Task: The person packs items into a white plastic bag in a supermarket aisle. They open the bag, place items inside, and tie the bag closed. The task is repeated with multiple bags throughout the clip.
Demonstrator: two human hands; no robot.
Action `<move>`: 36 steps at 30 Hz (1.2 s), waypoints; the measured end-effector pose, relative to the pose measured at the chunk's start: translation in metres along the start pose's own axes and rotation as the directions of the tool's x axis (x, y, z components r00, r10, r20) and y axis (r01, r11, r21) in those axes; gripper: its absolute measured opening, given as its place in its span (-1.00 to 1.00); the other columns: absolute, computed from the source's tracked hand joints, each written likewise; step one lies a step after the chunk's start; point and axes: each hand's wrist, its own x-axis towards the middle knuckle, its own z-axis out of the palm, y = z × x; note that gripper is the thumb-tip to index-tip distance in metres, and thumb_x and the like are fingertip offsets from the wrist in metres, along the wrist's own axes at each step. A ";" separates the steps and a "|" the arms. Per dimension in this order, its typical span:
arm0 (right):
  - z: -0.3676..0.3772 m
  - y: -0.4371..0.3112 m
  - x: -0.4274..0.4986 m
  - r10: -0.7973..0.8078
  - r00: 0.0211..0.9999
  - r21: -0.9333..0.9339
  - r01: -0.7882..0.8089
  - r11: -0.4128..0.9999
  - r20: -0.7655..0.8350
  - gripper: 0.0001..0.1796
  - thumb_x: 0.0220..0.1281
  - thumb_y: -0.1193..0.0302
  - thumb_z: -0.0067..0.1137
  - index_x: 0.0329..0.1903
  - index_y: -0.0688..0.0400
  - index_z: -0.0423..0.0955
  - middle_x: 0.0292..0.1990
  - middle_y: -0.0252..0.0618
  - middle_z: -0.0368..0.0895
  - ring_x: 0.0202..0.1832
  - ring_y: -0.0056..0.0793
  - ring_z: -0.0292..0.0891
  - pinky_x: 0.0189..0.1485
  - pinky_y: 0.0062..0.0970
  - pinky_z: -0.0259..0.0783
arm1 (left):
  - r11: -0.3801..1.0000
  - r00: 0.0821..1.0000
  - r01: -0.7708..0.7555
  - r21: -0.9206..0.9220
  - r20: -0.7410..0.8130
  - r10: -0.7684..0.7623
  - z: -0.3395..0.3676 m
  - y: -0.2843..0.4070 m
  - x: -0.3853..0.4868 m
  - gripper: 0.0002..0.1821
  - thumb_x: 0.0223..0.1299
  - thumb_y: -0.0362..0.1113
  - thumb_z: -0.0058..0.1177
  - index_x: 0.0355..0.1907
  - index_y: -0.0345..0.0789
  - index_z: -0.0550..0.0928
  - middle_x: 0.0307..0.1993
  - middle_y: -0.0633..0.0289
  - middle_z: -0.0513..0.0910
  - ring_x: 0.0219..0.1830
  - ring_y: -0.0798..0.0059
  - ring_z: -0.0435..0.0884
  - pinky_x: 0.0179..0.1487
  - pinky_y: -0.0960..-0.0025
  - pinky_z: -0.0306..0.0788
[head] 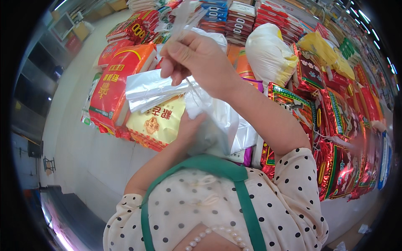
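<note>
My right hand point(201, 59) is raised in front of me, its thumb and fingers pinched on thin translucent plastic point(183, 22) that sticks up above them. Lower down, my left hand point(191, 125) grips a clear plastic bag point(216, 125) that hangs close to my chest, partly blurred. Thin white strings run between the bag and my right hand. Below my right fingers lies a stack of folded silvery plastic bags point(150, 89), resting on a cream printed package point(157, 120). My right hand and forearm hide part of the goods behind.
Red-and-orange rice sacks point(110, 84) lie to the left. A bulging white sack point(267, 50) stands ahead, with red foil-like bags point(339, 169) piled at right. Stacked packages point(240, 22) line the back. Pale floor point(78, 163) runs along the left.
</note>
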 end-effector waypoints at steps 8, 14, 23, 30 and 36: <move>0.008 0.028 0.021 0.094 0.995 0.007 -0.095 0.995 0.037 -0.69 0.44 0.22 -0.12 -0.21 0.23 0.42 -0.42 -0.28 0.57 -0.50 -0.64 0.48 -0.38 -0.66 0.45 | 0.995 0.974 -0.093 -0.046 -0.214 0.081 -0.035 0.013 -0.014 -0.42 0.17 -0.43 0.02 0.27 -0.38 0.26 0.06 0.21 0.45 0.06 0.47 0.43 0.16 0.41 0.30; 0.019 0.034 0.033 0.110 0.987 0.015 -0.112 0.994 0.113 -0.71 0.43 0.24 -0.11 -0.24 0.21 0.43 -0.42 -0.31 0.57 -0.51 -0.66 0.47 -0.39 -0.67 0.43 | 0.849 0.848 -0.461 0.260 -0.154 0.508 -0.050 0.053 -0.017 -0.56 0.16 -0.54 0.01 0.15 -0.35 0.45 0.07 0.25 0.41 -0.03 0.59 0.45 -0.08 0.61 0.38; 0.036 0.033 0.037 0.199 0.966 -0.054 -0.193 0.980 0.165 -0.73 0.41 0.24 -0.08 -0.21 0.21 0.42 -0.42 -0.31 0.57 -0.49 -0.67 0.48 -0.39 -0.64 0.44 | 0.859 0.960 -0.277 0.429 0.145 0.238 -0.028 0.087 -0.020 -0.73 0.24 -0.30 0.08 -0.03 -0.31 0.58 -0.21 0.39 0.59 -0.31 0.74 0.41 -0.19 0.58 0.32; 0.023 0.034 0.033 0.203 0.975 0.046 -0.207 0.977 0.088 -0.75 0.41 0.27 -0.11 -0.21 0.21 0.40 -0.39 -0.27 0.59 -0.49 -0.65 0.48 -0.40 -0.61 0.47 | 0.946 0.956 -0.295 0.134 0.032 0.293 -0.027 0.086 -0.025 -0.72 0.37 -0.19 -0.12 -0.15 -0.32 0.62 -0.26 0.30 0.64 -0.31 0.69 0.47 -0.18 0.55 0.34; 0.015 0.043 0.024 0.219 0.972 0.064 -0.224 0.972 0.082 -0.74 0.41 0.22 -0.09 -0.22 0.15 0.45 -0.40 -0.36 0.58 -0.49 -0.69 0.43 -0.44 -0.64 0.36 | 0.963 0.965 -0.257 -0.082 0.029 0.260 -0.028 0.084 -0.036 -0.59 0.42 -0.05 -0.19 -0.05 -0.36 0.55 -0.40 0.27 0.61 -0.36 0.60 0.46 -0.24 0.50 0.35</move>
